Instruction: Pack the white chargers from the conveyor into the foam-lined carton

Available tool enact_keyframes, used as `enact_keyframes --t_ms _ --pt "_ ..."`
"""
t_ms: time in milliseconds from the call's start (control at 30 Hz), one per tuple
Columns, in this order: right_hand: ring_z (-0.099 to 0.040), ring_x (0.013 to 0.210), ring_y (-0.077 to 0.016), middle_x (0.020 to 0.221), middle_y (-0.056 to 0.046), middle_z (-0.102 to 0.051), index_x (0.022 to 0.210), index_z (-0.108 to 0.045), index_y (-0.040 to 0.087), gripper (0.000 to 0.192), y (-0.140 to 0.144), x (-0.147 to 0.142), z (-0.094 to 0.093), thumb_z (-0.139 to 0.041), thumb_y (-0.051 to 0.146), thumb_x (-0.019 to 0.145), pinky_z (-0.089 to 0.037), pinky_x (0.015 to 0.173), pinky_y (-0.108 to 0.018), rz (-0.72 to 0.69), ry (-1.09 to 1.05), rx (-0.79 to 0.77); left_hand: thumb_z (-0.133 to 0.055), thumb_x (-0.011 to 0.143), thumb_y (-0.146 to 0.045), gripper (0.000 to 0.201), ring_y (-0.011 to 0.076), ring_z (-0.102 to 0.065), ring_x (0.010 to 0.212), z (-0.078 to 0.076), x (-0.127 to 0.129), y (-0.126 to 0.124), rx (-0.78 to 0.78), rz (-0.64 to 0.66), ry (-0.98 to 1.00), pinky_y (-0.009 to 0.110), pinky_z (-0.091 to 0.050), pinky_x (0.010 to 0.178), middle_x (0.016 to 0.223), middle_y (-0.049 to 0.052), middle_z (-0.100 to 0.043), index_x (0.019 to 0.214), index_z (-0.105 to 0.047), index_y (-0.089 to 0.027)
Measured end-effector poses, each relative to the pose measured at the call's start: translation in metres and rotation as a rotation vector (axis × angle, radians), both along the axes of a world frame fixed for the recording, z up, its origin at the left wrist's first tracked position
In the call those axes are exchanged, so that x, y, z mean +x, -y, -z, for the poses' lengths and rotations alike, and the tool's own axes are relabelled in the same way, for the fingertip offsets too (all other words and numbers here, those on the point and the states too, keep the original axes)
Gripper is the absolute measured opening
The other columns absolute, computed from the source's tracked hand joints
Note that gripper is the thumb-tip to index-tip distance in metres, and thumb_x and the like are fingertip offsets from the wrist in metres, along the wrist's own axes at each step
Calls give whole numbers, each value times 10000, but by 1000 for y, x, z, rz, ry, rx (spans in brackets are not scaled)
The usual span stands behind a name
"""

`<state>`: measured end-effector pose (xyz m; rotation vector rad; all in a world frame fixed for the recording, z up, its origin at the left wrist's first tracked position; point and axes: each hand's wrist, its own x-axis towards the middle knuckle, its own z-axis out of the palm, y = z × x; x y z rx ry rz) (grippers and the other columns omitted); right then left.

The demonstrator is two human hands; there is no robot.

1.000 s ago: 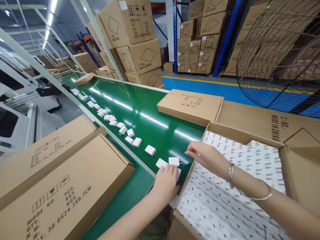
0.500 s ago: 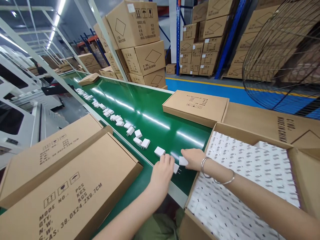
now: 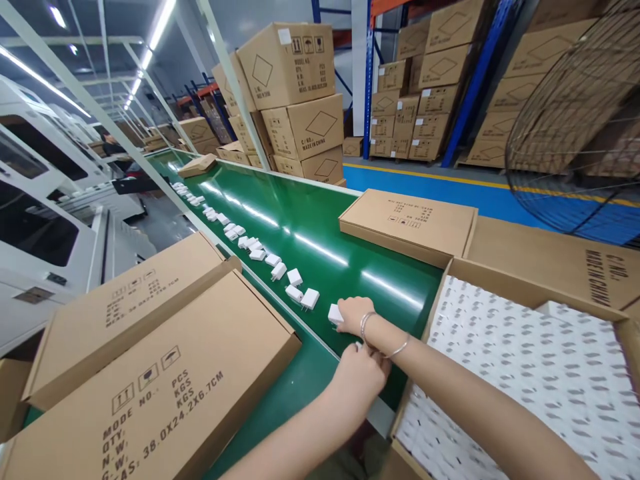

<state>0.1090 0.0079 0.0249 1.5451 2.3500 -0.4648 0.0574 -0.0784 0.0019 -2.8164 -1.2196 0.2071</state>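
White plug-in chargers (image 3: pixel 310 299) with metal prongs lie in a loose row along the near side of the green conveyor belt (image 3: pixel 320 227). My right hand (image 3: pixel 356 315) reaches across to the closest charger (image 3: pixel 335 314) and grips its right end between thumb and fingers. Below the right wrist, my left hand (image 3: pixel 361 372) is closed, with a small bit of a white charger (image 3: pixel 358 346) showing at its fingers; the rest is hidden. On my right stands an open carton (image 3: pixel 434 313) filled with white pieces bearing grey printed marks.
Two flat closed cartons (image 3: pixel 165 373) lie at the left. Another flat carton (image 3: pixel 407 217) sits across the belt, beside the open one. A wire fan guard (image 3: pixel 575 127) stands at the far right. Stacked boxes (image 3: pixel 300 127) rise behind the belt.
My right hand has moved left onto the closest charger, and its earlier charger is out of sight. My left hand has drawn back from that charger and under the right wrist. The view has shifted.
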Motion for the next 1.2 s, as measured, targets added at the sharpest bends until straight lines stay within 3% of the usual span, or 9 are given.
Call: enact_keyframes --t_ms 67,167,300,533,667,767,833,1000,1200 --pt "-567 920 -187 1066 -70 -575 1095 -529 147 324 -7 17 -1 -542 341 837 -478 782 -387 -33 16 8 -437 852 -192 102 176 -549 819 -19 -14 5 -109 8 45 272 -415 556 839 33 -606 897 -528 -192" --pt "-586 914 -206 1041 -92 -602 1091 -534 127 372 -17 42 -10 -636 234 750 -486 758 -360 -82 45 7 -498 819 -252 168 171 -545 877 -40 -33 -7 -154 -271 119 265 -426 597 955 26 -583 976 -465 -201" --pt "-603 906 -263 962 -148 -632 973 -603 110 299 -18 46 -20 -656 129 679 -482 726 -361 -64 88 41 -498 814 -309 195 179 -553 914 -30 -45 -44 -101 -547 212 262 -427 645 981 23 -578 970 -437 -209" --pt "-571 950 -281 1025 -151 -595 1036 -578 123 393 -6 48 -6 -672 142 655 -482 724 -361 -133 -21 83 -626 696 -266 425 193 -563 972 8 -49 -69 -335 -508 358 274 -431 781 1061 44 -579 1072 -441 -194" --pt "-499 1054 -222 1166 -98 -512 1253 -396 192 684 3 64 4 -710 325 659 -472 764 -295 -234 -162 111 -642 669 -211 521 210 -562 996 -1 -55 -60 -347 -559 310 288 -438 804 1135 103 -549 1139 -427 -143" --pt "-500 1040 -230 1164 -81 -509 1243 -394 254 594 8 63 7 -647 395 724 -473 698 -299 -268 -207 139 -561 741 -252 230 252 -597 916 -8 -55 -54 -320 -669 96 336 -462 732 1007 105 -606 945 -551 -146" --pt "-531 979 -253 1094 -85 -547 1177 -457 261 473 11 57 9 -610 413 756 -464 664 -322 -265 -207 156 -522 767 -280 171 249 -603 904 -7 -53 -51 -327 -601 59 330 -464 716 959 80 -626 888 -580 -174" --pt "-568 898 -265 956 -80 -602 1043 -538 246 334 13 50 13 -557 458 786 -443 653 -332 -195 -234 164 -360 814 -174 243 208 -615 868 -3 -50 -47 -309 -466 84 297 -455 698 942 72 -632 900 -587 -175" --pt "-565 932 -261 1004 -50 -612 1108 -520 268 397 16 84 -9 -522 505 790 -433 764 -360 -40 -486 121 -284 819 -135 299 205 -611 863 -19 -53 -48 -312 -623 198 305 -432 684 945 43 -644 947 -544 -208"
